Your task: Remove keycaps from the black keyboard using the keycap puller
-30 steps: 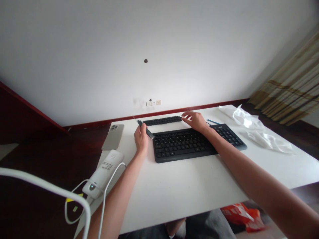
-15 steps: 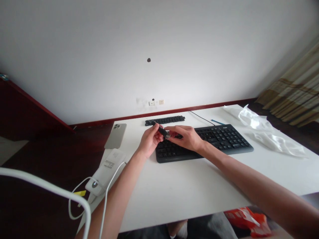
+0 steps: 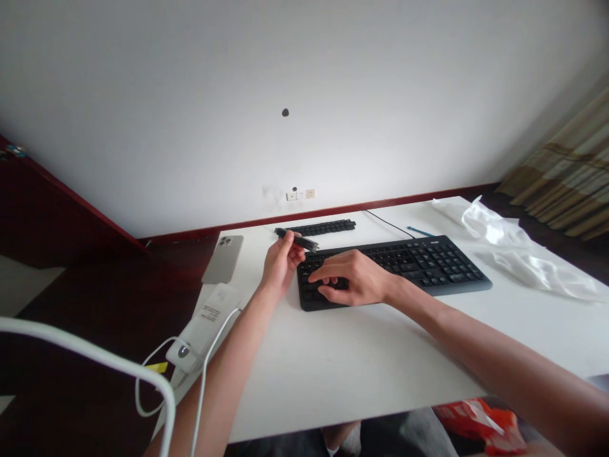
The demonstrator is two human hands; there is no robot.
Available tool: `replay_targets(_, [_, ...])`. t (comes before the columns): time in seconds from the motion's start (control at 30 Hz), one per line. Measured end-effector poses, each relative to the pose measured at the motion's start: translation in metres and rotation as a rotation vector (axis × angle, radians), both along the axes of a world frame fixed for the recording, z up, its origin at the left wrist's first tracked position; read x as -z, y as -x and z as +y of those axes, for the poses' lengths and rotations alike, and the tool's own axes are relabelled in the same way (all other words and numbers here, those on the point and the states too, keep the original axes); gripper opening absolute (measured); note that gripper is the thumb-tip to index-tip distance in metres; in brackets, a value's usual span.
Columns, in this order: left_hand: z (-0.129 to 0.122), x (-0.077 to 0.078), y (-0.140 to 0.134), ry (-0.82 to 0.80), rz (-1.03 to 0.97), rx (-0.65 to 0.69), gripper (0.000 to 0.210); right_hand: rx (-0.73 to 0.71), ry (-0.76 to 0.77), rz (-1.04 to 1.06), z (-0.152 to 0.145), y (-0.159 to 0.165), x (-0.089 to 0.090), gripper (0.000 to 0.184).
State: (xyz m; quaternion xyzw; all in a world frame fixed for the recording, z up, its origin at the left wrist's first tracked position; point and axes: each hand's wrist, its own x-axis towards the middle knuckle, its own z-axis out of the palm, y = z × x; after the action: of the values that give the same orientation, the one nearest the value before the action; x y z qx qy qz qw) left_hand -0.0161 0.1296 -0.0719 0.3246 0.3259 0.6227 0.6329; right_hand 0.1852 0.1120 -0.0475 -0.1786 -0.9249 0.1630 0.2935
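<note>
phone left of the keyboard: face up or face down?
Face down. The phone lies flat on the table with its camera cluster and plain back showing; no screen is visible.

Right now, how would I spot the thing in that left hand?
Find the white table and the black keyboard on it. Just above the keyboard's left end, the left hand pinches a slim black tool. Unlike the key strip lying behind, it is lifted off the table.

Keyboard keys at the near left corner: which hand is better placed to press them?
The right hand, probably: it rests spread on the keyboard there, while the left hand holds a black stick.
</note>
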Motion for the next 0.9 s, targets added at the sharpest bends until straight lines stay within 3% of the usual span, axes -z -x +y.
replay_targets(0.13, [-0.006, 0.001, -0.007, -0.043, 0.143, 0.114, 0.045, 0.026, -0.024, -0.133, -0.003, 0.006, 0.005, 0.029])
replay_targets(0.27, [-0.008, 0.003, -0.008, -0.069, 0.259, 0.066, 0.047, 0.067, -0.041, -0.174, 0.001, 0.005, 0.011, 0.031])
replay_targets(0.9, [-0.008, 0.002, -0.005, -0.224, 0.4, 0.046, 0.043, -0.087, 0.23, -0.095, 0.0, 0.006, 0.001, 0.047])
